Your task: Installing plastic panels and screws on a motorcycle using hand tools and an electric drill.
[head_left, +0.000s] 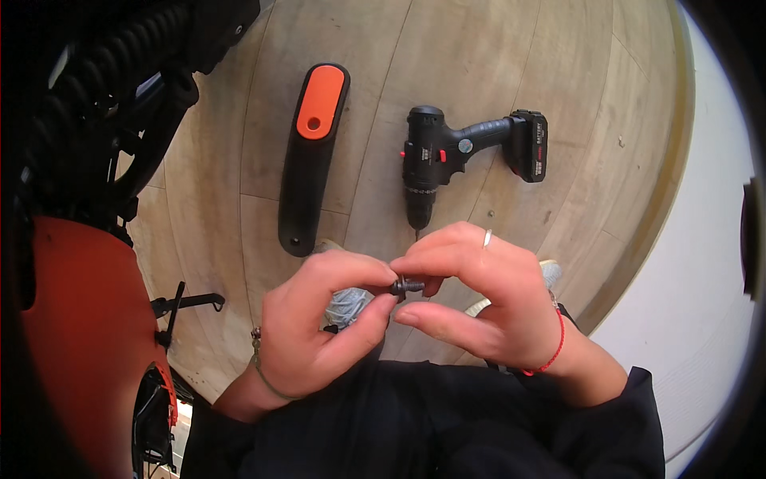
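Observation:
Between the thumb and forefinger of my left hand (319, 315) is a small dark bolt (413, 286), its threaded end pointing right. A washer seems to sit round it near the pinched end. My right hand (499, 279) curves around the threaded end, thumb and forefinger apart above and below it. The right fingertips are very close to the bolt; whether one touches it I cannot tell. Just beyond the hands, a black cordless drill (427, 160) lies on its side on the floor. Left of the drill lies a long black cover piece (306, 180) with an orange inset (323, 96).
A vehicle with an orange body panel (88, 319), black spring parts (132, 48) and a black lever (195, 302) fills the left side. Pale wooden flooring (479, 72) runs to a white wall (678, 303) on the right. My shoes show partly beneath my hands.

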A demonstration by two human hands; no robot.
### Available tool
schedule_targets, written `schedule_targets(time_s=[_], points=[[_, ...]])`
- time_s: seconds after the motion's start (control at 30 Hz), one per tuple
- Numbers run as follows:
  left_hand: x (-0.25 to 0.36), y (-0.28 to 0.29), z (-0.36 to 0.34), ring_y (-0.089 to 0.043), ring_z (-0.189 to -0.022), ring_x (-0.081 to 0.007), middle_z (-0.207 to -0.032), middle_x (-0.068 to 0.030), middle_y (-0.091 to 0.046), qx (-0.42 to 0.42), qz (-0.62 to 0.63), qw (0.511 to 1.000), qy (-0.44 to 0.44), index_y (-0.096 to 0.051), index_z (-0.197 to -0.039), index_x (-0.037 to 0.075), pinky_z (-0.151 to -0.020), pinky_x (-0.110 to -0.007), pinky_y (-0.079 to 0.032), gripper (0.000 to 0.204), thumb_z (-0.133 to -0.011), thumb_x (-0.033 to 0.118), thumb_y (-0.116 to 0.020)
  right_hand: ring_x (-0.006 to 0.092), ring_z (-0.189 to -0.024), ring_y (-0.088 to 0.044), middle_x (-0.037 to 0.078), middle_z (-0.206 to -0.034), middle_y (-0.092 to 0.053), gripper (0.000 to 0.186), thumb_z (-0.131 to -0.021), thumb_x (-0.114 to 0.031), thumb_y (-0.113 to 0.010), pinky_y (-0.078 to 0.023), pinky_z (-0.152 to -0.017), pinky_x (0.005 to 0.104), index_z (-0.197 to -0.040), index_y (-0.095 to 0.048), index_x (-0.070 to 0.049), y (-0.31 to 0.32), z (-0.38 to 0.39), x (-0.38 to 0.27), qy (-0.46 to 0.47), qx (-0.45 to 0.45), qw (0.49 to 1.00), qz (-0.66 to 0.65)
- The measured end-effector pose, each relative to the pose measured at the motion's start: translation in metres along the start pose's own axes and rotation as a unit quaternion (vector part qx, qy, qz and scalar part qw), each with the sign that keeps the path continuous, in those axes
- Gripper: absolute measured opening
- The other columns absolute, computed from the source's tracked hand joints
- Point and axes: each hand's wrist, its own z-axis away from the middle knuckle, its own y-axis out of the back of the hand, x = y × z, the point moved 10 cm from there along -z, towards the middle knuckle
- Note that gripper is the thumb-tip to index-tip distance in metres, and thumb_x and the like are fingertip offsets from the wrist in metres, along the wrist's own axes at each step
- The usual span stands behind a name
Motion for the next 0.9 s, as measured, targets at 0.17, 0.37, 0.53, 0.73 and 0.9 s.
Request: schedule_targets(time_s=[0.17,0.37,0.53,0.73,0.9], points=[[0.0,-0.001,0.003,-0.061,-0.078,-0.0188,-0.091,-0.0105,-0.061,0.005,0.008,1.0,-0.023,-0.054,-0.101,-0.001,-0.069,-0.026,-0.047,0.025,-0.078,-0.005,-0.062,0.0225,-0.069,-0.059,0.009,-0.083,-0.058,0.027,-0.071,-0.008,-0.073,-0.048,-0.058,0.03,-0.094,-0.06,-0.002,0.0,0.003,-0.008,0.059,0.004,0.996,0.067],[-0.006,-0.005,-0.001,-0.057,-0.074,-0.022,-0.086,-0.0112,-0.057,-0.004,0.057,0.998,0.012,-0.053,-0.1,-0.001,-0.067,-0.028,-0.045,0.016,-0.086,0.006,-0.057,0.0215,-0.073,-0.06,0.012,-0.087,-0.062,0.035,-0.064,-0.001,-0.077,-0.049,-0.06,0.0279,-0.096,-0.062,0.0,-0.002,0.006,-0.018,0.098,0.027,0.99,0.098],[-0.001,-0.01,-0.003,-0.053,-0.07,-0.0229,-0.082,-0.0116,-0.054,-0.027,0.01,0.999,-0.03,-0.054,-0.098,-0.001,-0.063,-0.029,-0.043,0.016,-0.091,0.013,-0.052,0.0214,-0.069,-0.058,0.009,-0.082,-0.059,0.03,-0.065,-0.006,-0.075,-0.048,-0.056,0.0299,-0.092,-0.062,-0.001,0.002,0.005,-0.025,0.13,0.067,0.982,0.116],[-0.012,-0.016,-0.005,-0.048,-0.063,-0.0207,-0.076,-0.0099,-0.05,-0.034,0.061,0.997,0.026,-0.053,-0.095,-0.001,-0.059,-0.028,-0.04,0.016,-0.094,0.014,-0.046,0.022,-0.067,-0.058,0.009,-0.08,-0.059,0.029,-0.065,-0.005,-0.075,-0.048,-0.056,0.03,-0.092,-0.062,0.0,0.002,0.008,-0.02,0.12,0.087,0.983,0.107],[-0.022,-0.02,0.001,-0.047,-0.061,-0.0205,-0.072,-0.01,-0.048,-0.041,0.067,0.992,0.101,-0.05,-0.091,0.0,-0.058,-0.028,-0.039,0.017,-0.096,0.014,-0.041,0.0232,-0.067,-0.058,0.01,-0.08,-0.058,0.028,-0.066,-0.004,-0.073,-0.048,-0.056,0.0309,-0.091,-0.061,0.001,-0.001,0.011,-0.02,0.122,0.095,0.981,0.117]])
